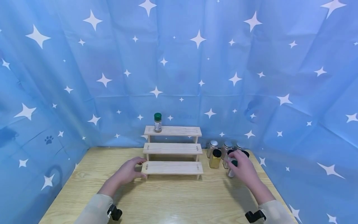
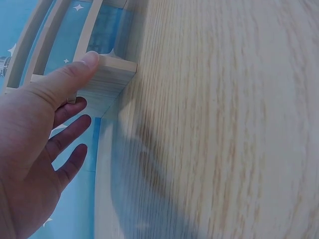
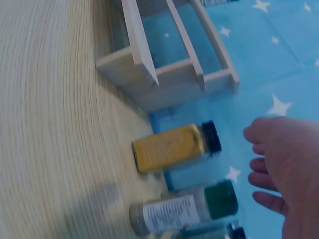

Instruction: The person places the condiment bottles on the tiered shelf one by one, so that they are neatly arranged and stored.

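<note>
A three-step wooden rack (image 1: 172,168) stands toward the back of the table. My left hand (image 1: 129,170) holds the left end of its lowest step, the thumb at the front edge in the left wrist view and the other fingers behind. On the top step, toward the left, a green-capped spice jar (image 1: 158,123) stands upright. My right hand (image 1: 244,165) hovers over a group of jars right of the rack. Below its relaxed fingers is another green-capped jar (image 3: 172,214); the right wrist view shows a gap between them. A black-capped jar of yellow powder (image 3: 169,149) stands beside it.
Behind the right hand are several more jars, some with silver lids (image 1: 213,143) and some with black ones, partly hidden by the hand. A blue star-patterned curtain (image 1: 179,77) borders the wooden table (image 1: 179,199) at the back and sides.
</note>
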The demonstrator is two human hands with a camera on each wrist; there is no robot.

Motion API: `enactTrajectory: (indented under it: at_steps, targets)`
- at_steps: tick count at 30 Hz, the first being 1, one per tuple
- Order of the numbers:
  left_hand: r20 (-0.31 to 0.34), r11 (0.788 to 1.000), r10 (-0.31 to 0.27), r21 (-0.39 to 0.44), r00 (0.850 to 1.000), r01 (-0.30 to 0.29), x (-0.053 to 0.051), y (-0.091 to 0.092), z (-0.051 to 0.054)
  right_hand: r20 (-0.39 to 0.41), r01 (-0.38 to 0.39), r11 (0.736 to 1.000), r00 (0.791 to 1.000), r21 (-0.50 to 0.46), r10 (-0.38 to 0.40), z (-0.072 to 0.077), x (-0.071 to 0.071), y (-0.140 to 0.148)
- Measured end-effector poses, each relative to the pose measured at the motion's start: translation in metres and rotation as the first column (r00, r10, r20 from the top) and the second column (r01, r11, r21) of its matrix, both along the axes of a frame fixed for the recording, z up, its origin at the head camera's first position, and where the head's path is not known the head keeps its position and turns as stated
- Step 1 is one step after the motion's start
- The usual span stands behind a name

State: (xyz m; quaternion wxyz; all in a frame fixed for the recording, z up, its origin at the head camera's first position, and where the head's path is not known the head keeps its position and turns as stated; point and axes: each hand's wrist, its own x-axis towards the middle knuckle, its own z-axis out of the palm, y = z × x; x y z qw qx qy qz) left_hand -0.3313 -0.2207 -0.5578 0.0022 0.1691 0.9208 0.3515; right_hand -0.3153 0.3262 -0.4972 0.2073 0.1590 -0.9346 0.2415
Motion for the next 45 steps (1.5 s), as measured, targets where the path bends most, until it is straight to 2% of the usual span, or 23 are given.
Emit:
enactTrajectory:
  at_steps: [12, 25, 37, 45]
  targets:
    - [0.007, 1.0, 0.013, 0.005, 1.0, -0.013, 0.002, 0.0, 0.001, -0.03, 0.014, 1.0, 0.999, 0.021, -0.013, -0.011, 0.007, 0.026]
    - [0.001, 1.0, 0.005, 0.005, 1.0, -0.005, 0.002, -0.001, -0.001, 0.056, 0.023, 0.999, 0.998, 0.049, -0.026, -0.009, 0.008, 0.029]
    - [0.006, 1.0, 0.007, 0.003, 1.0, -0.007, 0.002, 0.0, -0.001, 0.035, 0.033, 0.989, 0.999, 0.145, -0.039, -0.017, 0.004, 0.034]
    - [0.011, 1.0, 0.013, 0.017, 1.0, -0.013, 0.003, 0.0, -0.001, -0.005, 0.041, 0.99, 0.999, 0.135, -0.041, -0.024, 0.001, 0.035]
